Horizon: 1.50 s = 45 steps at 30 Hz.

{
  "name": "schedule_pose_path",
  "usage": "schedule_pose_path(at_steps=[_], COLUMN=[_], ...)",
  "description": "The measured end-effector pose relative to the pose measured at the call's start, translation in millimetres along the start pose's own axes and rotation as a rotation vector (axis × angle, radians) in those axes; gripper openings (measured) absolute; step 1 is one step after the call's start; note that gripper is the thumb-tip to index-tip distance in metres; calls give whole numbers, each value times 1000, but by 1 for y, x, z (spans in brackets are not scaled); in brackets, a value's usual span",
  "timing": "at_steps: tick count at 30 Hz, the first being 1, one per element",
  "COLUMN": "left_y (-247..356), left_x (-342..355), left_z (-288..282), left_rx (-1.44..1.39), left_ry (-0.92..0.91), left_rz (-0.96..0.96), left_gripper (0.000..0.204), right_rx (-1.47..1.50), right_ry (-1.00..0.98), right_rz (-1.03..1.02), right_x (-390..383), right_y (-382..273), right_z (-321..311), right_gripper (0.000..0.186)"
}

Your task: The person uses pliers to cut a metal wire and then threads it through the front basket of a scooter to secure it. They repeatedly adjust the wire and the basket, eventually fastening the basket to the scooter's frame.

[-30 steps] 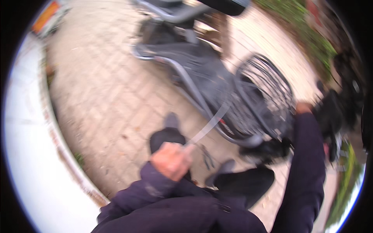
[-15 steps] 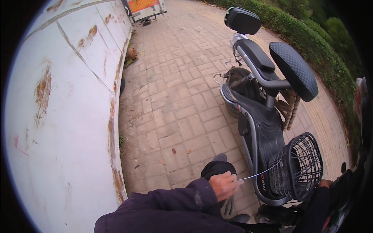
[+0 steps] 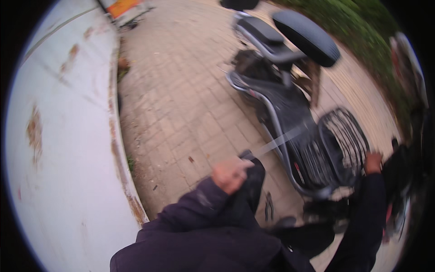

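Note:
My left hand (image 3: 231, 174), smeared by motion, is closed on one end of a thin pale wire (image 3: 285, 138). The wire runs as a blurred streak toward the black wire basket (image 3: 346, 145) on the front of a dark electric scooter (image 3: 290, 109). At the basket's right edge, my right hand (image 3: 373, 162) is closed, apparently against the rim; what its fingers hold is hidden. A pair of pliers (image 3: 269, 206) lies on the paving near my feet.
A white, rust-marked metal panel (image 3: 72, 136) runs along the left. Brick paving (image 3: 181, 118) lies between it and the scooter. A green hedge (image 3: 362, 41) borders the far right. Other dark vehicle parts (image 3: 403, 167) stand beside my right arm.
My left hand has pulled up and to the left with the wire, which now stretches away as a blur. The whole view has shifted, so the scooter and basket appear higher and further left.

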<state>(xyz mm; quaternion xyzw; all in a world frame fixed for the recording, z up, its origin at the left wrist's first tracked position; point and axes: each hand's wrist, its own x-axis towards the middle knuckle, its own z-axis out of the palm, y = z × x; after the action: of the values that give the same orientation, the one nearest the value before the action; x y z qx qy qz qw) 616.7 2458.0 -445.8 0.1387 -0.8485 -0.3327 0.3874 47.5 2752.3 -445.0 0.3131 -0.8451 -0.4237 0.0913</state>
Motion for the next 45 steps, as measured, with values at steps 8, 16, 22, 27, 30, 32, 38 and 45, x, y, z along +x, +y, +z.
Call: schedule_pose_path(at_steps=[8, 16, 22, 27, 30, 32, 38, 45], left_y=[20, 59, 66, 90, 98, 102, 119, 103], left_x=[49, 91, 134, 178, 196, 203, 211, 198], left_z=[-40, -74, -65, -41, -28, -20, 9, -1], left_rx=[69, -65, -163, -332, -145, -217, -355, -326], left_ry=[16, 49, 132, 198, 248, 201, 72, -2], left_rz=[94, 184, 99, 84, 180, 233, 319, -37], left_gripper=[30, 23, 14, 11, 12, 12, 10, 15], right_rx=[963, 1536, 1831, 1950, 1923, 1903, 2175, 2265], right_ry=[933, 888, 987, 915, 937, 914, 626, 494], right_rz=[-116, -453, -367, -172, -140, -146, -196, -216], right_x=[-143, -164, -182, -195, -202, -205, -218, -234], right_y=[-39, -55, -43, -27, -15, -4, 24, 30], right_z=[-256, -294, -295, -284, -274, -263, -212, -165], right_gripper=[28, 20, 20, 22, 22, 23, 27, 27])
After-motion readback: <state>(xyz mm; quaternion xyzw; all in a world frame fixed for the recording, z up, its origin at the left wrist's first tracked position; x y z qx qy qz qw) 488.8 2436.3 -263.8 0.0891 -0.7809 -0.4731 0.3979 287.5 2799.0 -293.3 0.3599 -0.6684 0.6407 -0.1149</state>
